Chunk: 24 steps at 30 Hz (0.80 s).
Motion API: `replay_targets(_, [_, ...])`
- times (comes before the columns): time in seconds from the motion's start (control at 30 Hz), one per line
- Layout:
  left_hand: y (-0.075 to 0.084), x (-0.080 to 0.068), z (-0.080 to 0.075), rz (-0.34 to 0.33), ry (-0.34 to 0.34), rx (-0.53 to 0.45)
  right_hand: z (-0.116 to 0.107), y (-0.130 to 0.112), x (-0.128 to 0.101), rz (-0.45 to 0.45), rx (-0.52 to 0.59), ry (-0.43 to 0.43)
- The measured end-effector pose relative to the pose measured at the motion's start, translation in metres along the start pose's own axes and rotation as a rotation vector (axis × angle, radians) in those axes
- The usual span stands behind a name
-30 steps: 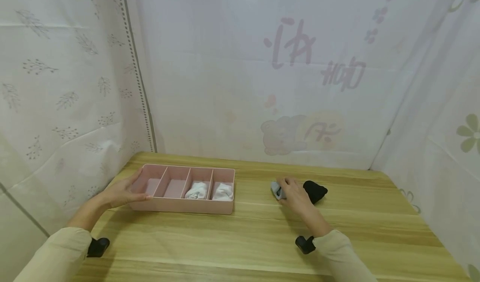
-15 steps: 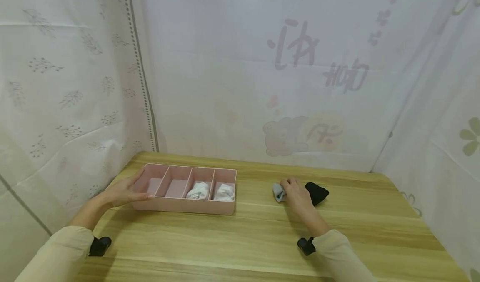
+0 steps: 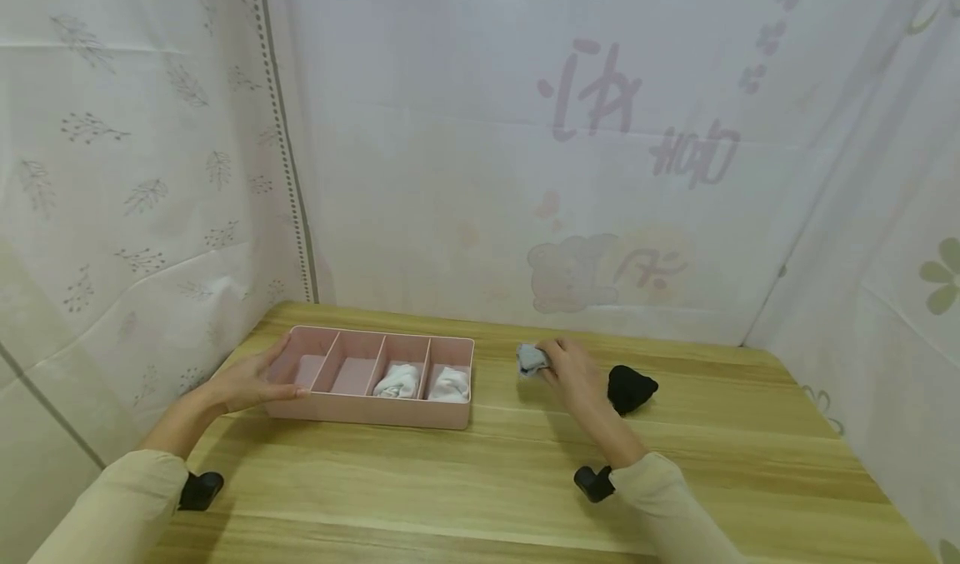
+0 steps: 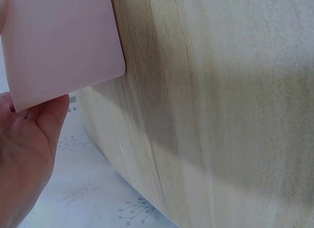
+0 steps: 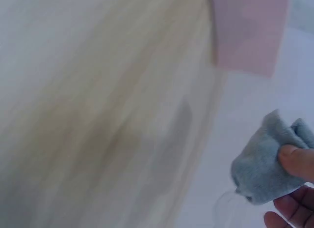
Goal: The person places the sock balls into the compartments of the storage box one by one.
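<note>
- R hand is pinching a small rolled grey fabric sock bundle w/ thumb + fingertips, holding it just above the light wooden surface, between the tray and the black bundle.
- Grip looks like a fingertip pinch on one end, prob. so the roll isn't coming undone while it's being carried.
- L hand is lying spread against the left end of the pink plastic 4-compartment tray, thumb on the front corner, fingers along the end wall – looks like it's bracing the tray so it isn't sliding.
- Tray: two white rolled sock bundles are sitting in the two right compartments, one each; two left compartments are showing bare pink floor.
- Black rolled sock bundle is lying on the surface just right of the R hand, not being touched.
- Head view is giving the whole layout: tray, both hands, black bundle, patterned cloth walls.
- R wrist view is adding grip detail: grey bundle hanging off the fingertips, clear of the surface, tray corner ahead; pic is blurry.
- L wrist view is adding contact detail: thumb touching the tray's rounded corner, palm open; the rest of the tray and the socks aren't showing there.
</note>
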State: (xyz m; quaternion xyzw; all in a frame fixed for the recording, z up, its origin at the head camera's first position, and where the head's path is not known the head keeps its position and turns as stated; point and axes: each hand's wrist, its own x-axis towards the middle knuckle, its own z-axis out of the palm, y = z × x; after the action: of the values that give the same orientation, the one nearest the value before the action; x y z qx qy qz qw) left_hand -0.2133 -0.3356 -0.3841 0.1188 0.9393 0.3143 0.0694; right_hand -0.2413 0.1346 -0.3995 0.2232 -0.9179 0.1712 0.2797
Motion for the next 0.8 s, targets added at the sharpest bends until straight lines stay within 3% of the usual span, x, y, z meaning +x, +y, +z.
replay_targets(0.23, [0.002, -0.001, 0.0, 0.005, 0.005, 0.009, 0.004, -0.049, 0.029, -0.095, 0.21, 0.126])
replay_targets(0.43, [0.002, -0.002, -0.002, 0.007, 0.002, 0.006, 0.019, -0.104, 0.05, -0.208, 0.334, 0.139])
replay_targets(0.6, [0.002, -0.002, -0.001, 0.013, -0.006, -0.022, 0.032, -0.138, 0.059, -0.305, 0.312, 0.104])
replay_targets(0.8, [0.003, 0.0, -0.001, 0.007, -0.011, -0.017, 0.044, -0.159, 0.065, -0.334, 0.25, 0.069])
